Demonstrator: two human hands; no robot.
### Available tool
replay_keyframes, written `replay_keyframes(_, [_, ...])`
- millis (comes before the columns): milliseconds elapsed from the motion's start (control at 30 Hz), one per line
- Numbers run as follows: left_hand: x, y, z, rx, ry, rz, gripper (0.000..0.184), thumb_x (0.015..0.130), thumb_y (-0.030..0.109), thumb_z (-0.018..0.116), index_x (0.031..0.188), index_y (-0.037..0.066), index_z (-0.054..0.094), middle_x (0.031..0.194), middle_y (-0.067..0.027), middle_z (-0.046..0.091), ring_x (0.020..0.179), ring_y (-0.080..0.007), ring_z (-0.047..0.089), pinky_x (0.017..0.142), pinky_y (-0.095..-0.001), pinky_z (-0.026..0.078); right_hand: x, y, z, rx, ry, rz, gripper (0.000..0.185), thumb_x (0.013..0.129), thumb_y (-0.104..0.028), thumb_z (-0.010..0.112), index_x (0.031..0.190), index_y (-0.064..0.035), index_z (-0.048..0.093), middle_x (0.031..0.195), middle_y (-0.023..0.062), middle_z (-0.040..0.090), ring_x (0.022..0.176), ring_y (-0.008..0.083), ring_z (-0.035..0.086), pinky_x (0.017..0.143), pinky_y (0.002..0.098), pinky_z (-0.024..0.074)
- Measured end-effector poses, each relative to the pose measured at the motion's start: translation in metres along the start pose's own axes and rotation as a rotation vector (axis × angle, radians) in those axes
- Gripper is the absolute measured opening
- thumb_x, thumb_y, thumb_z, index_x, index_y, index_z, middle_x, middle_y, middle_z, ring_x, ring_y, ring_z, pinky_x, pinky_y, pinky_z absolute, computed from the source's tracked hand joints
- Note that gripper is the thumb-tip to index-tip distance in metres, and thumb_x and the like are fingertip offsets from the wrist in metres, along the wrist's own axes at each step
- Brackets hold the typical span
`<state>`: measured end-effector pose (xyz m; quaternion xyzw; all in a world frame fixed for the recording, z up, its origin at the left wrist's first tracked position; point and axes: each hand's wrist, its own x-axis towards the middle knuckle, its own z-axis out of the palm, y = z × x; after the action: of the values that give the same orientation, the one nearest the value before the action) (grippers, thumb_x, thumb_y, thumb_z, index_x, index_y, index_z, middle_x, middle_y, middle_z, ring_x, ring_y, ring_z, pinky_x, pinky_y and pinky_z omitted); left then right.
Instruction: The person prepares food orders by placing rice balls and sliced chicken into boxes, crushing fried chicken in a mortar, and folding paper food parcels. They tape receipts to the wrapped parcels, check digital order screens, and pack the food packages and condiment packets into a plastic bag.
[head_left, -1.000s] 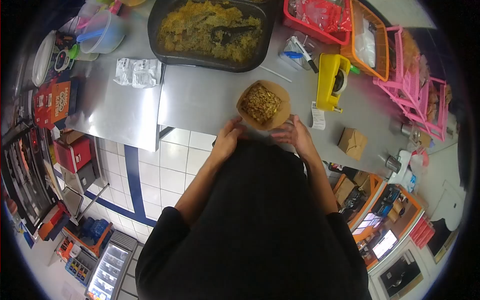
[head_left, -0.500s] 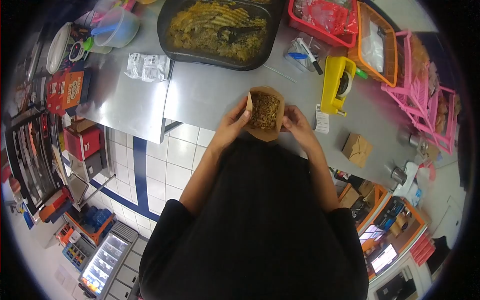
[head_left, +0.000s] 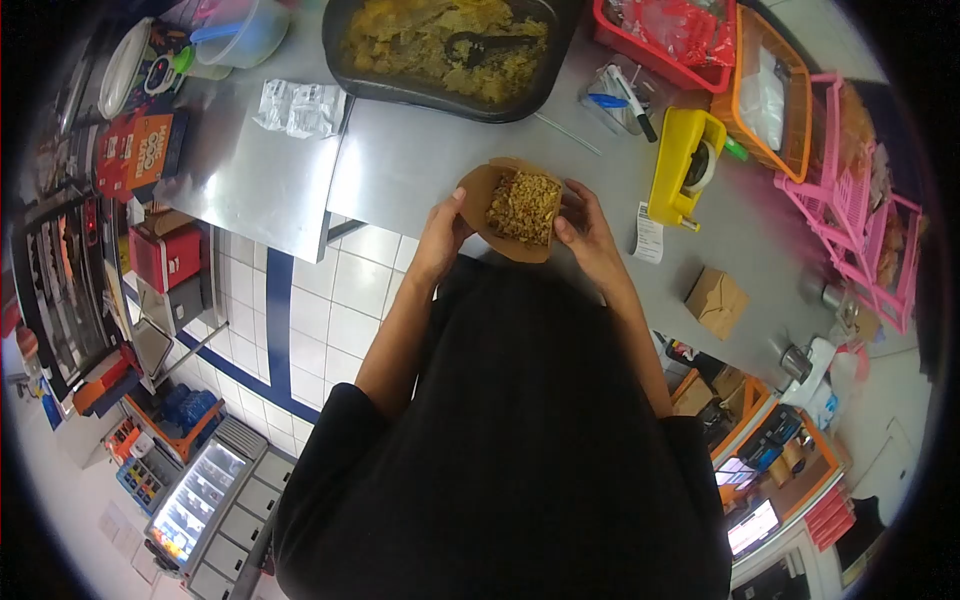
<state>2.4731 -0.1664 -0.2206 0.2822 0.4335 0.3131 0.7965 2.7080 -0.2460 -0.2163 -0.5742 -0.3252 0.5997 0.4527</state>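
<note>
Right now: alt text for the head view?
Left hand and right hand hold an open brown paper box of crumbly-looking food at the near edge of a steel counter. Beyond sits a black food tray; to the right, a yellow tape dispenser.

At the near edge of the table (head_left: pixel 395 165), the carton (head_left: pixel 478 198), with food (head_left: pixel 523 205) in it, is held between the left hand (head_left: pixel 442 238) and the right hand (head_left: pixel 592 240). Beyond it the tray (head_left: pixel 440 103) is set, a utensil (head_left: pixel 490 44) laid inside. Packets (head_left: pixel 302 108) are placed left of the tray. To the carton's right, the tape dispenser (head_left: pixel 672 150) is stationed (a receipt (head_left: pixel 648 235) is laid just beside it), with a closed box (head_left: pixel 717 302) set nearer the person and a rack (head_left: pixel 830 180) farther right.
</note>
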Motion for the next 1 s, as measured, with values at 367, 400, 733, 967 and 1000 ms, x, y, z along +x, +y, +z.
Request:
replay_keyframes(367, [0.001,-0.005,-0.015,0.098,-0.108,-0.015,0.064,0.107,0.048,0.043,0.143,-0.004,0.051,0.135,-0.0161,0.061,0.124,-0.0239,0.058,0.111,-0.0405,0.041,-0.002,-0.008,0.004,-0.104,0.011,0.007,0.085,0.091,-0.047,0.074,0.149,0.0032,0.037,0.14,0.0186,0.052,0.124,0.0256,0.055,0.106,0.0392,0.0452])
replay_keyframes(400, [0.001,-0.003,-0.014,0.18,-0.148,-0.016,0.063,0.107,0.048,0.043,0.143,-0.004,0.051,0.135,-0.0158,0.061,0.124,-0.023,0.058,0.111,-0.0401,0.04,0.0,-0.006,0.003,-0.152,0.019,0.008,0.081,0.091,-0.043,0.075,0.146,0.0049,0.04,0.137,0.0178,0.054,0.122,0.0239,0.057,0.105,0.0375,0.0462])
replay_keyframes(733, [0.024,-0.003,0.018,0.638,0.051,0.098,0.058,0.09,0.029,0.073,0.135,-0.003,0.058,0.121,-0.017,0.07,0.102,-0.0236,0.07,0.088,-0.0352,0.056,0.019,0.006,0.015,-0.293,0.23,-0.109,0.073,0.084,-0.024,0.083,0.141,0.0031,0.046,0.135,0.0177,0.057,0.123,0.0275,0.058,0.105,0.0376,0.0463])
replay_keyframes(967, [0.01,-0.008,0.016,0.755,0.127,0.317,0.052,0.088,0.031,0.074,0.129,0.0,0.061,0.103,-0.0197,0.072,0.088,-0.0258,0.071,0.08,-0.0361,0.057,0.008,-0.024,0.006,-0.853,0.051,-0.522,0.041,0.085,-0.02,0.075,0.126,-0.0187,0.067,0.136,0.0186,0.055,0.122,0.0369,0.056,0.104,0.0434,0.0481])
replay_keyframes(1000, [0.002,-0.007,0.02,0.775,0.2,0.4,0.048,0.089,0.031,0.075,0.123,0.0,0.062,0.097,-0.0187,0.072,0.085,-0.0251,0.071,0.077,-0.0357,0.056,0.005,-0.024,0.004,-0.956,-0.002,-0.553,0.034,0.087,-0.022,0.074,0.12,-0.02,0.07,0.134,0.0189,0.055,0.12,0.0369,0.057,0.102,0.0447,0.049])
